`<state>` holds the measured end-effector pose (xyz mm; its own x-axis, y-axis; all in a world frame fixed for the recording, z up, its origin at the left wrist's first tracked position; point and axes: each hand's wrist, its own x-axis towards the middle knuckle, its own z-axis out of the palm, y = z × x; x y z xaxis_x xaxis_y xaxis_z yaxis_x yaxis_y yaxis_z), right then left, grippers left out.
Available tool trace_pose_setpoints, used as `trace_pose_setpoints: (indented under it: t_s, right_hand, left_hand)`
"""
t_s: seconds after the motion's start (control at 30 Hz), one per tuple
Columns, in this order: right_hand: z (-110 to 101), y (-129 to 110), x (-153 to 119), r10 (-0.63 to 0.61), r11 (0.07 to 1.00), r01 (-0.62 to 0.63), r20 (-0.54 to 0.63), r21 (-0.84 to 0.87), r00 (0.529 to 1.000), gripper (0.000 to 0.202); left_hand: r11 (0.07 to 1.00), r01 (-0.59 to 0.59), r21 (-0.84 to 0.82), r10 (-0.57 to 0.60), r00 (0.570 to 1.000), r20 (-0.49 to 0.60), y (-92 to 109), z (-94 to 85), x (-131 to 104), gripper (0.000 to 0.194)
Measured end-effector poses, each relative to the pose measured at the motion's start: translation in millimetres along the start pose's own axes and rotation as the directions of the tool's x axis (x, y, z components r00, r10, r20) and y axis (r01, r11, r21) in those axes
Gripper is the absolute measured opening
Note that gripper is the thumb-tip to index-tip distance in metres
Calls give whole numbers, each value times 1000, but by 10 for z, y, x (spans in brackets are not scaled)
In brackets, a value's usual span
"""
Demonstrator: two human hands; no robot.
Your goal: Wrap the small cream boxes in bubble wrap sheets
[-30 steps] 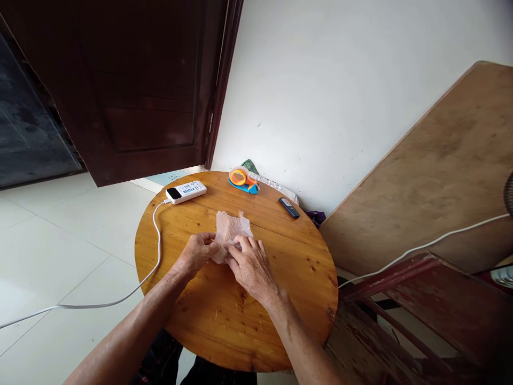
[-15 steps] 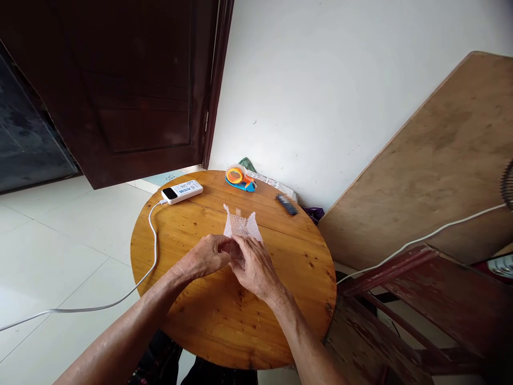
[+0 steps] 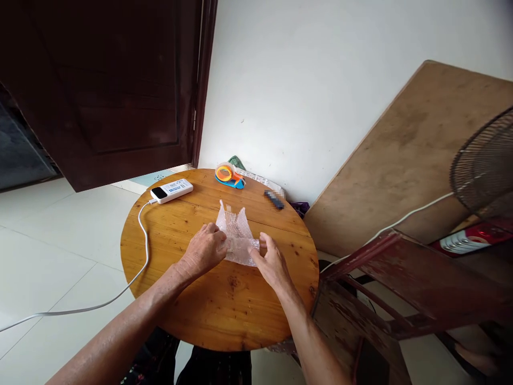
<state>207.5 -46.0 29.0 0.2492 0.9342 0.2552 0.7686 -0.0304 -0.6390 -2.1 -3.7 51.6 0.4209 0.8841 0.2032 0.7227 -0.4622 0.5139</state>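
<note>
A clear piece of bubble wrap (image 3: 240, 248) lies on the round wooden table (image 3: 216, 315), its near part folded over and its two far corners sticking up. At its left edge, my left hand (image 3: 206, 247) is closed with the fingers pinching the wrap. My right hand (image 3: 274, 262) has the folded part's right end between its thumb and curled fingers. Whether anything lies inside the fold, I cannot make out. Beyond the wrap stands an orange and blue tape dispenser (image 3: 229, 176), apart from both hands.
A white device (image 3: 172, 191) with a plugged-in cable (image 3: 146, 243) sits at the table's far left. A dark blurred object (image 3: 274, 199) lies at the far right. To the right are a wooden chair (image 3: 368, 283) and a fan (image 3: 484, 166). The wall stands behind the table.
My hands have moved apart from close together to the wrap's two sides, uncovering its folded near part. The view has turned slightly right, bringing more of the fan in.
</note>
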Motion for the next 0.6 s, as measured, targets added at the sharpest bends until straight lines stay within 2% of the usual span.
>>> trace_pose_setpoints:
  t_s: [0.1, 0.23, 0.4, 0.6]
  right_hand:
    - [34, -20, 20, 173, 985, -175, 100, 3, 980, 67]
    - [83, -127, 98, 252, 967, -246, 107, -70, 962, 72]
    - [216, -155, 149, 244, 969, -240, 90, -60, 965, 68]
    - [264, -150, 167, 161, 985, -162, 31, 63, 986, 42]
  left_hand:
    - [997, -73, -26, 73, 997, -21, -57, 43, 7, 17]
    - [988, -154, -26, 153, 988, -34, -123, 86, 25, 16]
    - [978, -205, -23, 203, 977, -67, -181, 120, 39, 15]
    - [968, -252, 4, 252, 967, -29, -167, 87, 54, 17]
